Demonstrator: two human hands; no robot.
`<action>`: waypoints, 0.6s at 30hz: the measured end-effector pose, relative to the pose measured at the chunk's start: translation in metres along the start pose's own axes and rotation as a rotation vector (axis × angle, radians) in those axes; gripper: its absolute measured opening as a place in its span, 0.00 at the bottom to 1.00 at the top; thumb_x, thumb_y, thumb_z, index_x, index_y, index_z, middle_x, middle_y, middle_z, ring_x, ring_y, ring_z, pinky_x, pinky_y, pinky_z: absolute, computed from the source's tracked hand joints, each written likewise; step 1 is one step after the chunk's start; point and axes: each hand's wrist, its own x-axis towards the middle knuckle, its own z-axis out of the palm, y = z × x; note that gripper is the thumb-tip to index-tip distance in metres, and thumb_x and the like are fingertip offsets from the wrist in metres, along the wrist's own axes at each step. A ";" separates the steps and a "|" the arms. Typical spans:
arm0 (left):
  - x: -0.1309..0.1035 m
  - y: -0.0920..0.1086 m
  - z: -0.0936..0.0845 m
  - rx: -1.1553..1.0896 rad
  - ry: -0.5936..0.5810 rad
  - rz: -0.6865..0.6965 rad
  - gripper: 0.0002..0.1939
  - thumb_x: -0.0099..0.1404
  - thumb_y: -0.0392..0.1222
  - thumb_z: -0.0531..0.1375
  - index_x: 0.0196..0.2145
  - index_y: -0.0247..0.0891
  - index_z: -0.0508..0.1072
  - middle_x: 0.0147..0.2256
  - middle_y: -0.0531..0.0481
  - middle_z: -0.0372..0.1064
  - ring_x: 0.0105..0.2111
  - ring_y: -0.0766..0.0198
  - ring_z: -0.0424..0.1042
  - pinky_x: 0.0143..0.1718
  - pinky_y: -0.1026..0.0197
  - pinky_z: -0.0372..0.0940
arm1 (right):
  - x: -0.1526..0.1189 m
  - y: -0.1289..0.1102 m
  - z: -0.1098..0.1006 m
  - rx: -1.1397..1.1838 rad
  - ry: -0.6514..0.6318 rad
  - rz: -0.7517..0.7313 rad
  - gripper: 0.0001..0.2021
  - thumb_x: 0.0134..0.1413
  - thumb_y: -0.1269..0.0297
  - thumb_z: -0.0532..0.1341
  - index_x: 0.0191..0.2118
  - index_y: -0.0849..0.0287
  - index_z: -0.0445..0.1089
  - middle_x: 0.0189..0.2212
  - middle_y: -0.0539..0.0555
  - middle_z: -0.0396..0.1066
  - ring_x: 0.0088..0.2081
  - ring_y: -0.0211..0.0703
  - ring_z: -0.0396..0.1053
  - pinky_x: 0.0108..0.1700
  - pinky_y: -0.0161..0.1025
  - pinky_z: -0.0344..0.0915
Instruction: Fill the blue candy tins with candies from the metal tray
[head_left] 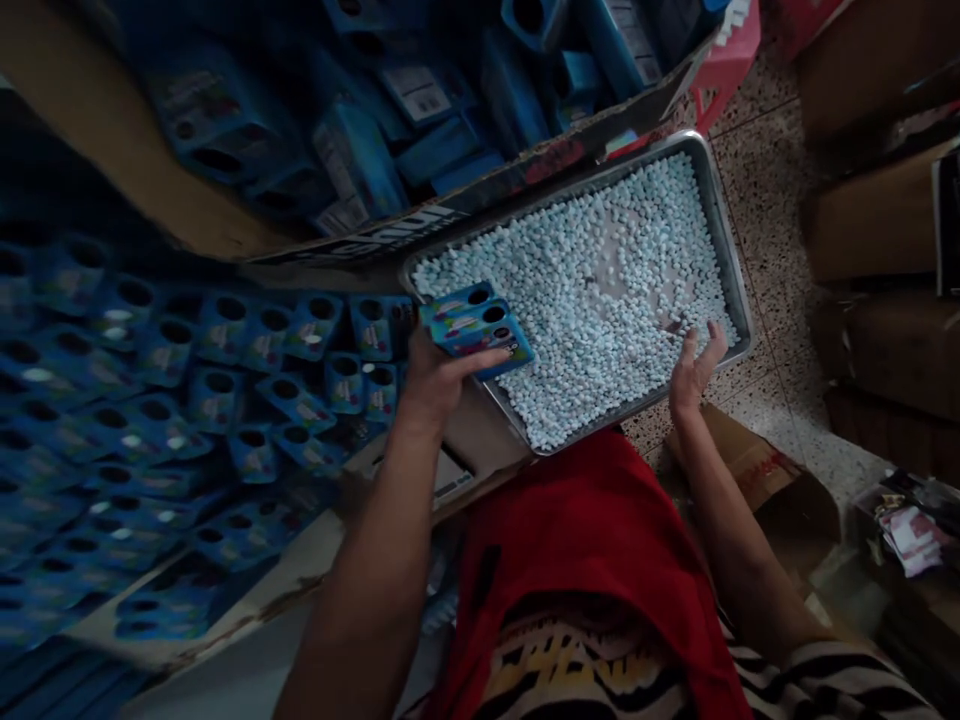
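Observation:
My left hand (435, 378) is closed around a few small blue cartons (476, 328) held side by side, with dark round holes in their ends. They are over the left edge of a shallow metal tray (739, 280). Small pale blue and white pellets (570, 290) cover most of the tray's bottom, thinner towards the upper right. At the tray's lower right corner, my right hand (691, 375) has its fingers apart at the edge of the pellets, holding nothing that I can see. Whether its fingertips touch the pellets I cannot tell.
Many similar blue cartons (221, 320) stand in rows to the left. Above the tray, a large cardboard box (232, 225) holds more in a jumble. Brown boxes (885, 360) are stacked at the right, and an open carton (757, 470) sits on the speckled floor (772, 200).

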 end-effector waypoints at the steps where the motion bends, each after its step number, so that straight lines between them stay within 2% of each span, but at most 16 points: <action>1: 0.010 0.005 0.000 0.006 -0.030 -0.005 0.37 0.37 0.48 0.85 0.45 0.39 0.81 0.48 0.49 0.84 0.53 0.45 0.81 0.67 0.32 0.74 | -0.013 0.001 0.007 -0.018 -0.019 0.034 0.35 0.75 0.44 0.49 0.74 0.64 0.60 0.76 0.74 0.56 0.81 0.62 0.50 0.80 0.73 0.48; 3: 0.026 0.015 -0.001 0.038 -0.093 -0.033 0.43 0.33 0.43 0.85 0.49 0.36 0.81 0.49 0.49 0.84 0.51 0.47 0.81 0.66 0.34 0.75 | -0.053 -0.004 0.019 -0.035 -0.109 0.085 0.42 0.75 0.39 0.48 0.79 0.67 0.51 0.81 0.76 0.44 0.84 0.63 0.40 0.81 0.73 0.44; 5: 0.036 0.025 0.001 0.071 -0.136 -0.040 0.46 0.33 0.41 0.85 0.52 0.34 0.81 0.49 0.49 0.84 0.50 0.48 0.81 0.64 0.36 0.76 | -0.098 -0.015 0.028 -0.064 -0.188 0.120 0.46 0.75 0.35 0.46 0.81 0.70 0.46 0.83 0.78 0.37 0.86 0.64 0.33 0.82 0.72 0.42; 7: 0.046 0.035 0.004 0.075 -0.159 -0.020 0.43 0.37 0.43 0.84 0.52 0.34 0.81 0.48 0.49 0.84 0.49 0.48 0.81 0.61 0.39 0.78 | -0.136 -0.024 0.035 -0.102 -0.228 0.132 0.48 0.75 0.33 0.45 0.82 0.69 0.43 0.84 0.79 0.34 0.86 0.65 0.30 0.82 0.72 0.42; 9: 0.058 0.041 0.007 0.099 -0.205 -0.008 0.39 0.40 0.44 0.83 0.51 0.35 0.81 0.48 0.49 0.83 0.50 0.47 0.80 0.59 0.42 0.78 | -0.162 -0.028 0.046 -0.138 -0.228 0.125 0.48 0.75 0.32 0.44 0.83 0.68 0.40 0.84 0.78 0.33 0.86 0.66 0.30 0.81 0.75 0.44; 11: 0.071 0.040 0.009 0.172 -0.233 -0.016 0.40 0.37 0.43 0.83 0.50 0.38 0.80 0.49 0.48 0.82 0.53 0.44 0.80 0.60 0.43 0.77 | -0.175 -0.028 0.063 -0.175 -0.195 0.129 0.48 0.75 0.32 0.44 0.83 0.67 0.39 0.83 0.79 0.34 0.86 0.67 0.30 0.79 0.78 0.46; 14: 0.079 0.026 0.014 0.177 -0.216 -0.077 0.45 0.34 0.42 0.83 0.53 0.42 0.79 0.55 0.48 0.80 0.59 0.41 0.78 0.63 0.42 0.75 | -0.179 -0.028 0.096 -0.223 -0.097 0.147 0.48 0.75 0.33 0.42 0.83 0.67 0.41 0.83 0.78 0.37 0.85 0.68 0.30 0.78 0.80 0.45; 18: 0.056 -0.001 0.027 0.003 -0.194 -0.126 0.48 0.45 0.45 0.79 0.64 0.45 0.74 0.59 0.49 0.78 0.60 0.45 0.78 0.67 0.43 0.72 | -0.166 -0.034 0.128 -0.198 0.026 0.139 0.45 0.76 0.36 0.38 0.82 0.66 0.46 0.81 0.77 0.45 0.85 0.65 0.35 0.78 0.81 0.46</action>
